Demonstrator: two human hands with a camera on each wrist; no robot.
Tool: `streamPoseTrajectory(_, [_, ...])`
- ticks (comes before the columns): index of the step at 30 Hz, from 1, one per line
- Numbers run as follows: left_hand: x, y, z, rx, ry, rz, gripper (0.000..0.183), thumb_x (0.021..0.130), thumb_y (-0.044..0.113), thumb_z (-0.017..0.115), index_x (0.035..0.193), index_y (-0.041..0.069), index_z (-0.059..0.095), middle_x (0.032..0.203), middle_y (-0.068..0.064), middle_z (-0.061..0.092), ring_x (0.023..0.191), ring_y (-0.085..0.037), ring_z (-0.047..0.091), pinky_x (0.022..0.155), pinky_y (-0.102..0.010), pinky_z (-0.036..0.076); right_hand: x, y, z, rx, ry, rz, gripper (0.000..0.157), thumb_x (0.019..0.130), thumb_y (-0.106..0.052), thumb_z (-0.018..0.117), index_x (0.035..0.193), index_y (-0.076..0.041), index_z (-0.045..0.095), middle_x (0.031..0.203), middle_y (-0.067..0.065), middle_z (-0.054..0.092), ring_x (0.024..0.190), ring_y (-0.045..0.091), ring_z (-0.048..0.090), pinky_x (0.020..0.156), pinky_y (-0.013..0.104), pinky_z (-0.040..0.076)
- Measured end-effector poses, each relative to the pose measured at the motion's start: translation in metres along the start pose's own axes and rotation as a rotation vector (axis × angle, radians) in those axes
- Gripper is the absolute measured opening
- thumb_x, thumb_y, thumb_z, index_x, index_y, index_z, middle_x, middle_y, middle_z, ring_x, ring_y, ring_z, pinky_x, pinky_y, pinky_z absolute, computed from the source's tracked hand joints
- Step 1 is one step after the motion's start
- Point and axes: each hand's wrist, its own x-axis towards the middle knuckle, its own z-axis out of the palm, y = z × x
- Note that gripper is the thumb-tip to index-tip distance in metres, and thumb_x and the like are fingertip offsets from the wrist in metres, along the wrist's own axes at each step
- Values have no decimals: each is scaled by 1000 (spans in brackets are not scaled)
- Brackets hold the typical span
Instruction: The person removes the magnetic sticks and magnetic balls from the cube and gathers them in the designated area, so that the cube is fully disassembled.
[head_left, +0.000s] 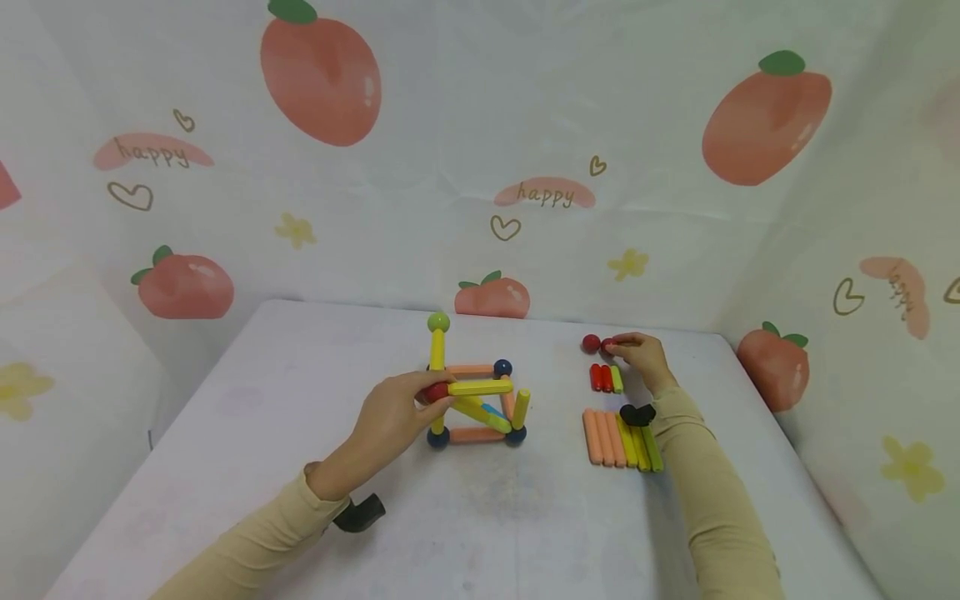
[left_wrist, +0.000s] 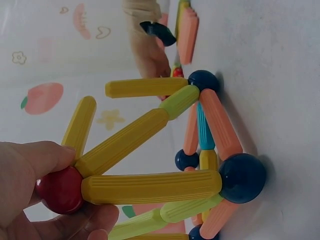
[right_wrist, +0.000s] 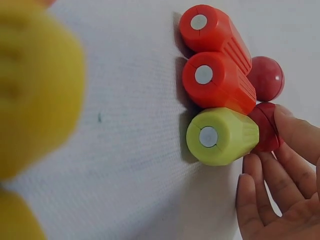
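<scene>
My left hand (head_left: 393, 412) pinches a red ball (left_wrist: 60, 190) between thumb and fingers, at an upper corner of a frame built of magnetic sticks and balls. From that ball yellow sticks (left_wrist: 150, 187) run out, one down to a dark blue ball (left_wrist: 243, 178). Orange sticks (head_left: 477, 435) link the frame's lower blue balls, and a green ball (head_left: 438, 322) tops an upright yellow stick (head_left: 438, 350). At the table's back right, my right hand (head_left: 643, 354) holds another red ball (right_wrist: 265, 127) between thumb and fingers, beside a second loose red ball (right_wrist: 266, 78).
Two short red sticks (right_wrist: 220, 82) and a short light green stick (right_wrist: 222, 136) lie in front of the loose balls. Nearer, a row holds orange sticks (head_left: 603, 437) and yellow and green sticks (head_left: 641, 450), partly under the right wrist. A printed cloth (head_left: 420, 233) stands behind the table.
</scene>
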Motion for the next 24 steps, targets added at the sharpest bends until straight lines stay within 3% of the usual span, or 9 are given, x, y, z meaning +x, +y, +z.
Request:
streamPoseTrajectory(4, [0, 0, 0, -3, 2, -1, 36, 86, 33, 77, 119, 20, 71, 95, 3, 73, 81, -12, 62, 62, -20, 46, -1, -1, 0, -5, -24, 7, 50, 95, -27, 66, 135, 0, 54, 132, 21, 60, 116, 26, 53, 95, 31, 41])
streamPoseTrajectory(11, [1, 0, -1, -4, -2, -2, 35, 86, 33, 77, 119, 20, 71, 96, 3, 73, 81, -12, 61, 63, -21, 46, -2, -9, -8, 56, -57, -24, 58, 99, -30, 61, 144, 1, 43, 146, 26, 48, 129, 34, 50, 114, 47, 40])
streamPoseTrajectory(14, [1, 0, -1, -9, -5, 0, 36, 86, 33, 77, 119, 20, 71, 96, 3, 73, 82, -12, 61, 64, -21, 47, -6, -23, -8, 63, -6, -108, 57, 98, -34, 60, 142, 1, 46, 139, 22, 54, 118, 23, 56, 111, 44, 43])
streamPoseTrajectory(17, [1, -1, 0, -14, -6, 3, 36, 87, 33, 76, 120, 20, 70, 96, 3, 73, 82, -12, 62, 65, -21, 47, -17, -50, -1, 79, 3, -203, 55, 96, -37, 63, 137, -2, 53, 129, 12, 60, 106, 7, 57, 103, 32, 45])
streamPoseTrajectory(20, [1, -2, 1, -15, -2, 6, 37, 87, 33, 76, 121, 20, 70, 96, 4, 73, 83, -12, 62, 65, -21, 47, -38, -87, 15, 69, -84, -289, 48, 95, -38, 66, 131, -8, 60, 124, 5, 66, 102, 4, 59, 84, 23, 47])
streamPoseTrajectory(24, [1, -3, 2, -14, -1, 8, 38, 87, 33, 76, 122, 20, 69, 97, 3, 73, 83, -13, 62, 64, -21, 47, -75, -131, 44, -49, -291, -443, 37, 95, -36, 66, 124, -13, 66, 122, 4, 70, 105, 13, 63, 82, 24, 51])
